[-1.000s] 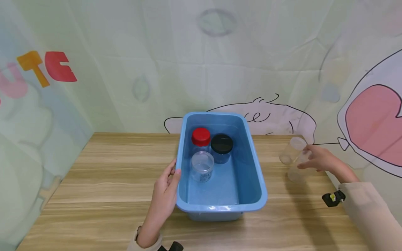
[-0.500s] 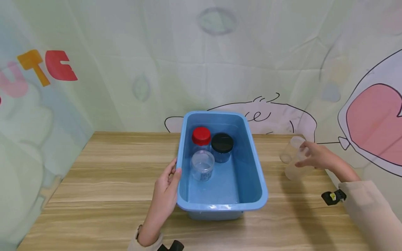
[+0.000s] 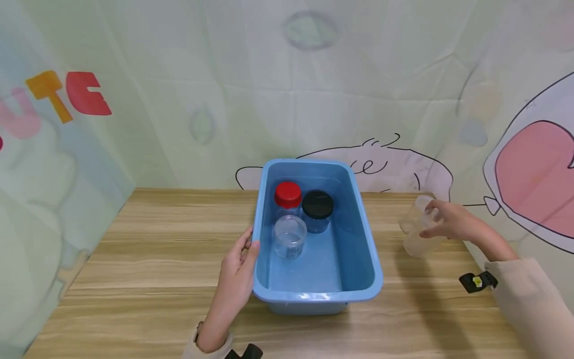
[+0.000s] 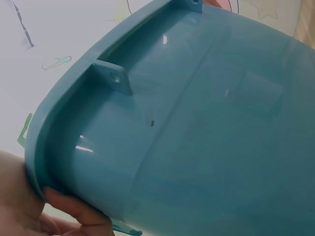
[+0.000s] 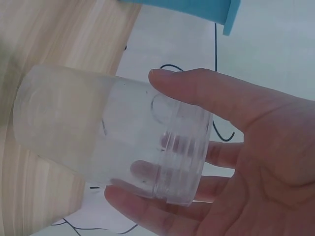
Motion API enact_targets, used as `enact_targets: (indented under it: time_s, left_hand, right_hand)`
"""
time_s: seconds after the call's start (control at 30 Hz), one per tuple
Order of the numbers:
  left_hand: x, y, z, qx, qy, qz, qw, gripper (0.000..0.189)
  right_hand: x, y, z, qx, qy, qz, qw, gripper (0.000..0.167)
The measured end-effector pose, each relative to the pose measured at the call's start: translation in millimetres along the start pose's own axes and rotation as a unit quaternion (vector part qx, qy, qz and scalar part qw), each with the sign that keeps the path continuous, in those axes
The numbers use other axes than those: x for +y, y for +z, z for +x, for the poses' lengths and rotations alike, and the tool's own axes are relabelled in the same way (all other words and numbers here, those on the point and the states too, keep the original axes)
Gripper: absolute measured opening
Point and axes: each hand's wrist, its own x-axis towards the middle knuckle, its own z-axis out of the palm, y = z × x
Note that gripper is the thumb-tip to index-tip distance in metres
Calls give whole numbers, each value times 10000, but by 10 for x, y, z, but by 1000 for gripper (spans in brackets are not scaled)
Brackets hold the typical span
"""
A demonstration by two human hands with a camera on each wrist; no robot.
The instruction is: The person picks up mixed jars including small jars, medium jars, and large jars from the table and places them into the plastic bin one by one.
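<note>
My left hand (image 3: pixel 236 274) grips the left rim of a blue plastic basin (image 3: pixel 316 297), thumb on the rim and fingers on its outer side. Inside the basin stand a red-lidded clear jar (image 3: pixel 288 195), a black-lidded clear jar (image 3: pixel 317 205) and a clear jar (image 3: pixel 289 238) without a coloured lid. At the right, my right hand (image 3: pixel 453 222) holds a frosted clear plastic jar (image 3: pixel 416 245) between thumb and fingers. The right wrist view shows this jar (image 5: pixel 103 128) with its threaded neck towards the palm. Just behind it is another clear jar (image 3: pixel 409 219), partly hidden.
The basin stands in the middle of a wooden table (image 3: pixel 170 239). A printed cloth (image 3: pixel 206 99) hangs along the table's back edge and both sides. The right side of the cloth is close to my right forearm.
My right hand has shifted slightly left with the frosted jar. My left hand, the basin and the jars in it stay in place.
</note>
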Motion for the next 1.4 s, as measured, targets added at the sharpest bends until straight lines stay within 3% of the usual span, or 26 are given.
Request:
enact_targets:
  time_s: [1.4]
  left_hand:
    - [-10, 13, -2, -28, -9, -10, 10000, 47]
  right_hand:
    - [-382, -272, -84, 228, -564, -527, 9968, 65]
